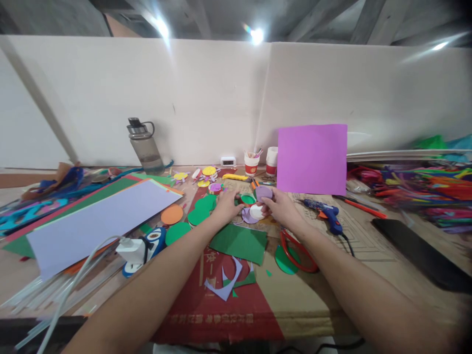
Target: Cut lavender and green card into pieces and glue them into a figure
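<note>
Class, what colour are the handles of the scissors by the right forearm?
Red scissors, seen in the head view.

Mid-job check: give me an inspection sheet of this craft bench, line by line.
Surface: cardboard-covered table, crowded.
Job's things: purple disc pinched in right hand; white disc and lilac disc just below it; left hand rests beside green circles.
Clutter: green sheet, red scissors, glue gun, lavender sheet, purple sheet, cups, bottle, pipe cleaners.
Grippers: bare hands, both at the discs.
Cables: black cord from glue gun; white charger cable at left.
Surroundings: white partition wall, ceiling lights.
</note>
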A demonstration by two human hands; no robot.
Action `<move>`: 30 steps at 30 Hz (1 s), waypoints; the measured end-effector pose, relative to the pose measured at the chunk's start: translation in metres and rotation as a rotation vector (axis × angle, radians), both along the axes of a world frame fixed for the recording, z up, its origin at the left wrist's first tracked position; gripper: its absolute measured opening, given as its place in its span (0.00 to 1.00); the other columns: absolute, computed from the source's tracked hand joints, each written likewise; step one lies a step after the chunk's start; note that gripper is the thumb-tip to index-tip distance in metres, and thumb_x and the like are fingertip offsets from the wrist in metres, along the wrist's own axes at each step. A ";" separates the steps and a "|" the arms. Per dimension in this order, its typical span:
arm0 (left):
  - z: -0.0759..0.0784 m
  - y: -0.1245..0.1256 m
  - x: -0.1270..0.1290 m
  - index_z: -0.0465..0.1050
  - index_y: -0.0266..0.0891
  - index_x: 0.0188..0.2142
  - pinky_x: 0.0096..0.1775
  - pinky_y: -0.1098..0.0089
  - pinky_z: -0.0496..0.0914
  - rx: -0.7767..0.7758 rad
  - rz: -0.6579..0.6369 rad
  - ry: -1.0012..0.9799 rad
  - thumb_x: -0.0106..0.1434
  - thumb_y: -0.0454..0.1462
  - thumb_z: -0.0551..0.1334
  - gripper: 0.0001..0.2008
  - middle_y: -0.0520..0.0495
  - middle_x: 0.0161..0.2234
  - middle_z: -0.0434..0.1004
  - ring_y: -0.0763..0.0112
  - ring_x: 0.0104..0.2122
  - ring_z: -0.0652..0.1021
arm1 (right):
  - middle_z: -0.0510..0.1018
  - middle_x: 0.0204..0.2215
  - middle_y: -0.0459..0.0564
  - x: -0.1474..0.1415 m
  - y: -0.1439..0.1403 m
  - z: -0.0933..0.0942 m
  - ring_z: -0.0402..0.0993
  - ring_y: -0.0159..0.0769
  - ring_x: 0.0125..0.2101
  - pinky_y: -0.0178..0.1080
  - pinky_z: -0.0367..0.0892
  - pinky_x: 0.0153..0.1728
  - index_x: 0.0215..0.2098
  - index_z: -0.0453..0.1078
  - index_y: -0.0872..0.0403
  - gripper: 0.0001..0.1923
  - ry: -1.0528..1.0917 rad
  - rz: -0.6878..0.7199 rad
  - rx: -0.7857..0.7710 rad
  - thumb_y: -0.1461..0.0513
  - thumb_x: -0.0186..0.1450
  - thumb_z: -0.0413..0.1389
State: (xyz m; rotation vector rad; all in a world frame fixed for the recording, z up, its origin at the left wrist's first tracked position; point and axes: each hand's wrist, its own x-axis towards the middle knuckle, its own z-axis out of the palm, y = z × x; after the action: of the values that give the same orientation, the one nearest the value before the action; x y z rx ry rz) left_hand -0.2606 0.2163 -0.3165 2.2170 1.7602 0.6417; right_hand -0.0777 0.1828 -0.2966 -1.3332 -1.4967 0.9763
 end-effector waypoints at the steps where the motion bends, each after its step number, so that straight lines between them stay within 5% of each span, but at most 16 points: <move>1: 0.000 0.000 0.000 0.68 0.38 0.57 0.58 0.54 0.61 -0.006 0.003 0.012 0.58 0.41 0.66 0.28 0.39 0.54 0.74 0.52 0.58 0.67 | 0.77 0.22 0.46 0.001 0.000 0.000 0.72 0.33 0.18 0.35 0.67 0.21 0.32 0.65 0.52 0.01 -0.008 0.003 -0.010 0.63 0.62 0.53; 6: 0.000 -0.001 0.003 0.61 0.41 0.63 0.60 0.52 0.57 -0.065 0.017 0.085 0.59 0.49 0.63 0.35 0.38 0.65 0.60 0.49 0.64 0.59 | 0.71 0.16 0.42 0.003 0.003 0.001 0.69 0.32 0.17 0.32 0.62 0.20 0.28 0.65 0.53 0.05 -0.029 -0.014 -0.047 0.61 0.61 0.53; 14: -0.003 0.001 0.005 0.73 0.44 0.51 0.56 0.51 0.60 0.012 0.002 -0.017 0.56 0.45 0.67 0.23 0.42 0.55 0.71 0.49 0.57 0.66 | 0.69 0.14 0.42 0.005 0.006 -0.003 0.66 0.30 0.17 0.33 0.61 0.21 0.21 0.63 0.52 0.11 -0.013 -0.031 0.003 0.58 0.60 0.52; 17: -0.004 -0.002 0.004 0.73 0.42 0.48 0.54 0.52 0.61 0.076 -0.016 -0.069 0.57 0.41 0.66 0.19 0.43 0.52 0.74 0.50 0.55 0.67 | 0.68 0.14 0.40 0.005 0.007 -0.003 0.64 0.30 0.16 0.33 0.61 0.21 0.27 0.68 0.53 0.08 0.019 -0.037 0.019 0.57 0.59 0.54; 24: -0.001 0.000 0.011 0.64 0.37 0.60 0.58 0.49 0.58 0.029 -0.012 -0.084 0.58 0.47 0.64 0.32 0.36 0.58 0.68 0.45 0.59 0.64 | 0.70 0.15 0.39 0.008 0.010 -0.006 0.66 0.30 0.16 0.33 0.63 0.21 0.39 0.70 0.54 0.12 0.113 -0.086 0.030 0.58 0.58 0.55; 30: -0.003 0.008 0.012 0.74 0.43 0.51 0.57 0.47 0.58 -0.037 -0.054 0.012 0.58 0.48 0.65 0.23 0.41 0.59 0.69 0.43 0.59 0.64 | 0.69 0.14 0.40 0.012 0.012 -0.010 0.67 0.31 0.16 0.34 0.63 0.21 0.37 0.70 0.54 0.11 0.089 -0.091 0.036 0.56 0.59 0.54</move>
State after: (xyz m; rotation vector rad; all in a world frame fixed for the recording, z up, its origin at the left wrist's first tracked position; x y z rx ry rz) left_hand -0.2490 0.2246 -0.3199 2.2403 1.6978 0.5808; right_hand -0.0653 0.1948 -0.3068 -1.3036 -1.3686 0.9338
